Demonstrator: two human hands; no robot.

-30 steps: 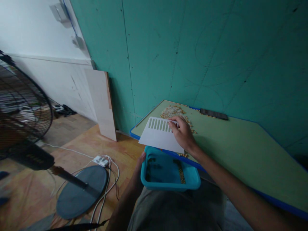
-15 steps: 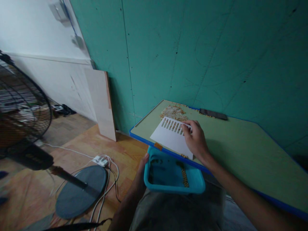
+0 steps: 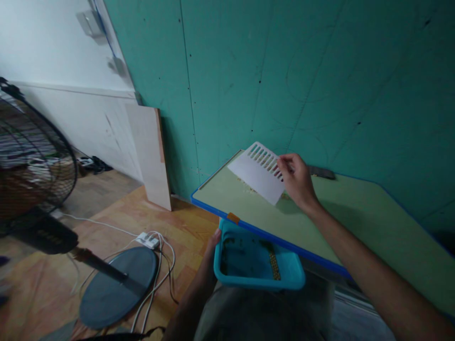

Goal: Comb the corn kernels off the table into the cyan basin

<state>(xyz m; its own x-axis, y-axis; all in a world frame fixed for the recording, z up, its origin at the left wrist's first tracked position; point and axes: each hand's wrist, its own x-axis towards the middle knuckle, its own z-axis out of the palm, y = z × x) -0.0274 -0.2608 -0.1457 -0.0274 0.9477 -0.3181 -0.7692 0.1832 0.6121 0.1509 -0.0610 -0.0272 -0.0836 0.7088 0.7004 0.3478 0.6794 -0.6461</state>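
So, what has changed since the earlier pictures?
The right hand has moved the white scraper from the near edge of the table toward the green wall, hiding most of the grain pile. The blue bin shifted slightly right. The left hand still holds it; the dark slab stays put.

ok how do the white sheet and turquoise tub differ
The sheet is white, flat and slotted; the tub is turquoise and hollow. The sheet slants over the table in the right hand; the tub is below the table's edge, gripped at one side by the left hand. Both are held.
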